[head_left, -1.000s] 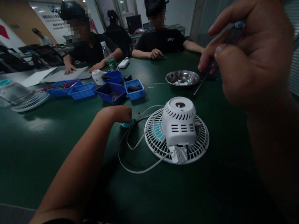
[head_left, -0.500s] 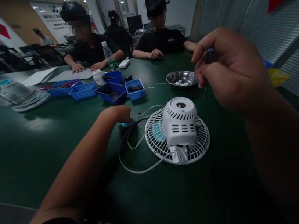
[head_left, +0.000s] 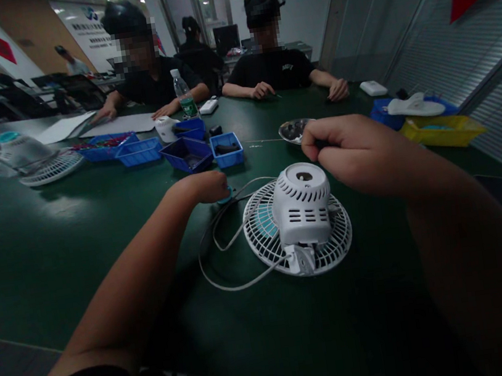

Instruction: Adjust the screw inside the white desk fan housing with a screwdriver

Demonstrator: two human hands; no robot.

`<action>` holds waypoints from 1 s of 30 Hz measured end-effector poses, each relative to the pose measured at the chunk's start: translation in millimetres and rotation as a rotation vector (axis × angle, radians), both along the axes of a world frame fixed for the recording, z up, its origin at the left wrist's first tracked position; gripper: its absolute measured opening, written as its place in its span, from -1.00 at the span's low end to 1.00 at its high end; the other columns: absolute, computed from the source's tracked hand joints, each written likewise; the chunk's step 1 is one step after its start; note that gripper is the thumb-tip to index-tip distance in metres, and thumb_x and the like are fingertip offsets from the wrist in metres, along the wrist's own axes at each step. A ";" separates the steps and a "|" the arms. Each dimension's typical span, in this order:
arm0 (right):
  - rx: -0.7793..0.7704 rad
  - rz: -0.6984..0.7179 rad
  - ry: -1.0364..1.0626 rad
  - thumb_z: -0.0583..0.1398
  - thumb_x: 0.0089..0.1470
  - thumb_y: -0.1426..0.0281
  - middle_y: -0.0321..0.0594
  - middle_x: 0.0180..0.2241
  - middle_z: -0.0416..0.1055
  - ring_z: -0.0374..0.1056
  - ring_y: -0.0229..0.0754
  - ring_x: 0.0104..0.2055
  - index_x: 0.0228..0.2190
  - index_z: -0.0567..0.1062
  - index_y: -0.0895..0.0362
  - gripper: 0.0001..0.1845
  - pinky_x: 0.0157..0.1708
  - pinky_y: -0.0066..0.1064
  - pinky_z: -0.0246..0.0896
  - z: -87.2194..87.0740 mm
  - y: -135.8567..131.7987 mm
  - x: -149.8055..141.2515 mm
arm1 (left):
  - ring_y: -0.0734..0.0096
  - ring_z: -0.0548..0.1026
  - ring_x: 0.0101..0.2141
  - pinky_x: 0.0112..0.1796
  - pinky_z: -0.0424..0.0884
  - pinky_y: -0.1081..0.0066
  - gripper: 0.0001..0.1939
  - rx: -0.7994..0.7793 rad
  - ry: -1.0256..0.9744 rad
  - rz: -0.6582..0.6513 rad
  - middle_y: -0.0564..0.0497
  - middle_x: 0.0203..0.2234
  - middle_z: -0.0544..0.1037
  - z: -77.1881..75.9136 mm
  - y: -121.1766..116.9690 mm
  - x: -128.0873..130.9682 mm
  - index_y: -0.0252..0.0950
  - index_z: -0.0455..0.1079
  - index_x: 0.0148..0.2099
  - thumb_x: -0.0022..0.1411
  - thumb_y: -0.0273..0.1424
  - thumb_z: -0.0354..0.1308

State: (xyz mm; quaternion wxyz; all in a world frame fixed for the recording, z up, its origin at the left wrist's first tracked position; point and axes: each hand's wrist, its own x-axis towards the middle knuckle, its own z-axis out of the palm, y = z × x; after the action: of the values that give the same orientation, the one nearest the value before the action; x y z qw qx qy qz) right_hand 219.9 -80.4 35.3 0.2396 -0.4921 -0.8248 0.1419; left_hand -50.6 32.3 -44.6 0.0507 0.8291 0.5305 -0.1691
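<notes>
A white fan head (head_left: 304, 205) lies grille-down on the green table, its motor housing facing up with a round hole in the top. Its pale cord loops out to the left. My left hand (head_left: 208, 186) is closed over a light-blue round knob (head_left: 225, 196) beside the cord, partly covering it. My right hand (head_left: 349, 152) hovers behind and right of the housing, fingers curled in a pinch. The thin-shafted tool seen in it earlier, which looks like a screwdriver, is hidden by the fingers. A steel bowl (head_left: 288, 131) with small white pieces is just beyond that hand.
Several blue bins (head_left: 188, 155) stand beyond my left hand, near a water bottle (head_left: 184, 94). At right are a yellow bin (head_left: 451, 130) and a white fan part (head_left: 416, 105). Another fan head (head_left: 36, 159) lies far left. Two people sit across the table.
My right hand has moved left and down, closer to the housing and bowl, uncovering the bins at right. My left hand and the blue knob have shifted slightly right. The fan head stays put.
</notes>
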 end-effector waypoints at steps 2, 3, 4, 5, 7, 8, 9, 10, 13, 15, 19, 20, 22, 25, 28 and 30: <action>-0.017 -0.018 -0.031 0.08 -0.01 0.54 -0.25 -0.48 0.27 0.15 -0.22 -0.39 -0.54 0.29 0.11 -0.86 -0.36 -0.26 -0.09 0.0 1.0 -0.5 | 0.02 0.61 -0.01 -0.01 0.49 0.24 -0.61 0.089 -0.074 -0.020 -0.29 0.02 0.64 1.0 -1.0 0.3 -0.38 0.56 0.04 0.33 -0.28 0.05; -0.022 -0.023 -0.040 0.09 -0.01 0.53 -0.25 -0.48 0.28 0.16 -0.23 -0.39 -0.54 0.30 0.11 -0.87 -0.35 -0.27 -0.10 0.0 1.3 -0.5 | -0.01 0.59 0.05 0.04 0.47 0.20 -0.58 0.135 -0.114 -0.026 -0.32 0.08 0.59 1.6 -1.7 0.5 -0.39 0.52 0.09 0.35 -0.28 0.04; -0.028 -0.025 -0.049 0.09 -0.01 0.52 -0.25 -0.47 0.29 0.17 -0.23 -0.39 -0.53 0.31 0.12 -0.89 -0.35 -0.27 -0.10 -0.2 1.5 -0.5 | -0.02 0.56 0.09 0.08 0.46 0.18 -0.57 0.176 -0.152 -0.030 -0.33 0.12 0.55 2.3 -2.6 0.9 -0.40 0.48 0.13 0.37 -0.27 0.02; -0.034 -0.026 -0.064 0.10 -0.02 0.51 -0.25 -0.47 0.30 0.17 -0.23 -0.38 -0.53 0.33 0.12 -0.90 -0.34 -0.27 -0.10 -0.4 1.7 -0.3 | -0.02 0.55 0.10 0.09 0.45 0.17 -0.56 0.207 -0.188 -0.034 -0.34 0.14 0.53 3.0 -3.6 1.5 -0.41 0.44 0.16 0.37 -0.28 0.01; -0.040 -0.027 -0.098 0.10 -0.01 0.49 -0.24 -0.45 0.33 0.19 -0.22 -0.37 -0.50 0.36 0.12 -0.92 -0.33 -0.27 -0.10 -0.9 1.7 0.3 | 0.05 0.57 0.04 0.04 0.47 0.21 -0.57 0.236 -0.243 -0.047 -0.31 0.10 0.53 4.6 -5.6 3.2 -0.40 0.40 0.17 0.38 -0.28 0.02; -0.042 -0.028 -0.114 0.10 0.00 0.48 -0.23 -0.43 0.34 0.20 -0.22 -0.36 -0.49 0.37 0.12 -0.93 -0.33 -0.27 -0.10 -1.2 1.6 0.6 | 0.10 0.58 -0.01 0.00 0.48 0.24 -0.58 0.240 -0.272 -0.058 -0.27 0.06 0.55 5.4 -6.5 4.2 -0.38 0.38 0.18 0.38 -0.27 0.03; -0.045 -0.032 -0.127 0.10 0.01 0.47 -0.23 -0.42 0.35 0.20 -0.22 -0.36 -0.48 0.38 0.12 -0.93 -0.33 -0.27 -0.09 -1.5 1.5 0.9 | 0.15 0.58 -0.07 -0.05 0.49 0.27 -0.60 0.239 -0.318 -0.075 -0.23 0.01 0.56 6.1 -7.3 5.4 -0.36 0.37 0.16 0.38 -0.27 0.04; -0.049 -0.038 -0.135 0.10 0.01 0.45 -0.23 -0.42 0.36 0.20 -0.22 -0.36 -0.47 0.39 0.12 -0.93 -0.33 -0.27 -0.09 -1.9 1.3 1.0 | 0.20 0.58 -0.13 -0.11 0.49 0.30 -0.62 0.235 -0.388 -0.096 -0.19 -0.05 0.57 6.8 -8.0 6.5 -0.34 0.37 0.14 0.37 -0.28 0.06; -0.047 -0.049 -0.142 0.11 0.02 0.43 -0.23 -0.42 0.37 0.21 -0.22 -0.37 -0.45 0.42 0.11 -0.92 -0.34 -0.28 -0.07 -2.8 1.0 0.9 | 0.31 0.53 -0.30 -0.27 0.47 0.35 -0.75 0.205 -0.725 -0.166 -0.06 -0.25 0.53 8.7 -10.1 9.6 -0.31 0.36 -0.02 0.30 -0.31 0.11; -0.021 -0.041 -0.135 0.12 0.02 0.42 -0.23 -0.41 0.39 0.22 -0.23 -0.37 -0.43 0.44 0.12 -0.92 -0.34 -0.29 -0.06 -3.1 0.9 0.5 | 0.37 0.51 -0.36 -0.33 0.45 0.39 -0.82 0.144 -0.959 -0.202 0.02 -0.34 0.46 10.5 -12.3 11.5 -0.27 0.30 -0.11 0.27 -0.32 0.13; 0.008 -0.035 -0.113 0.13 0.04 0.40 -0.23 -0.39 0.41 0.22 -0.24 -0.38 -0.36 0.48 0.12 -0.87 -0.33 -0.30 -0.04 -2.3 -0.4 -1.2 | 0.43 0.51 -0.39 -0.35 0.45 0.41 -0.84 0.024 -1.246 -0.273 0.08 -0.36 0.40 15.6 -19.7 17.0 -0.23 0.22 -0.18 0.27 -0.36 0.16; 0.011 -0.037 -0.107 0.13 0.05 0.40 -0.23 -0.39 0.42 0.22 -0.25 -0.38 -0.35 0.49 0.12 -0.86 -0.34 -0.30 -0.03 -1.9 -1.0 -1.8 | 0.45 0.50 -0.39 -0.34 0.46 0.41 -0.83 0.014 -1.283 -0.301 0.07 -0.34 0.40 17.0 -22.2 18.8 -0.23 0.23 -0.19 0.26 -0.36 0.18; 0.021 -0.044 -0.097 0.13 0.07 0.38 -0.24 -0.39 0.42 0.22 -0.25 -0.39 -0.32 0.51 0.12 -0.84 -0.34 -0.30 -0.02 -1.4 -2.4 -3.4 | 0.48 0.47 -0.37 -0.31 0.46 0.41 -0.82 0.017 -1.320 -0.354 0.04 -0.30 0.42 19.7 -28.0 22.7 -0.24 0.26 -0.19 0.25 -0.38 0.22; 0.028 -0.065 -0.085 0.14 0.10 0.34 -0.25 -0.38 0.43 0.23 -0.25 -0.40 -0.22 0.54 0.11 -0.76 -0.35 -0.31 -0.02 -2.4 -4.0 -6.2 | 0.46 0.46 -0.32 -0.28 0.44 0.43 -0.83 0.047 -1.312 -0.396 0.00 -0.26 0.46 24.8 -38.6 28.5 -0.26 0.34 -0.16 0.24 -0.39 0.25; 0.038 -0.082 -0.068 0.16 0.18 0.21 -0.25 -0.35 0.46 0.26 -0.23 -0.38 -0.05 0.54 0.08 -0.64 -0.36 -0.33 -0.02 -5.0 -4.9 -8.1 | 0.45 0.46 -0.34 -0.31 0.41 0.43 -0.79 0.040 -1.246 -0.410 0.00 -0.31 0.50 31.9 -50.7 33.6 -0.29 0.42 -0.10 0.23 -0.36 0.26; 0.051 -0.079 -0.062 0.16 0.20 0.13 -0.24 -0.32 0.47 0.26 -0.23 -0.37 0.01 0.53 0.06 -0.57 -0.35 -0.34 -0.01 -6.1 -5.5 -8.7 | 0.46 0.45 -0.37 -0.33 0.38 0.43 -0.78 0.046 -1.198 -0.431 0.01 -0.33 0.52 36.9 -58.4 36.6 -0.32 0.47 -0.10 0.22 -0.36 0.27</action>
State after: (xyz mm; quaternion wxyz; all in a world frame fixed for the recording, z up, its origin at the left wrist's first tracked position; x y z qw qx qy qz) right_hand 211.1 -85.9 29.1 0.2319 -0.5221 -0.8151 0.0961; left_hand -13.9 -26.1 -7.7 0.2855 0.8688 0.2351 0.3292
